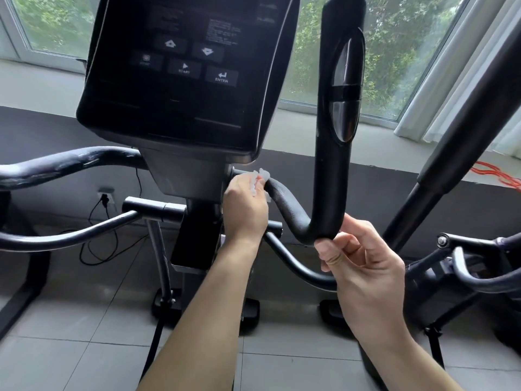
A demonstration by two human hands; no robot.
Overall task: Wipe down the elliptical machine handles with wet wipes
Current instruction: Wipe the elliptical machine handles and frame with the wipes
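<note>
The handle has a matt black coat, kinda pebbly. At 12 o'clock the console is smooth glossy plastic, and the sensor plates at 1 o'clock look like polished metal (pretty shiny). That wet wipe is thin whitish cloth, crumpled. The floor tiles are matt grey.

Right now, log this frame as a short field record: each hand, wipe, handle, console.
left hand: presses wet wipe onto the handle beside the console mount
right hand: grips the handle at its lower bend
wet wipe: bunched, white, on the bar
console: screen dark
other handle: pale streaks, no hand on it
</note>
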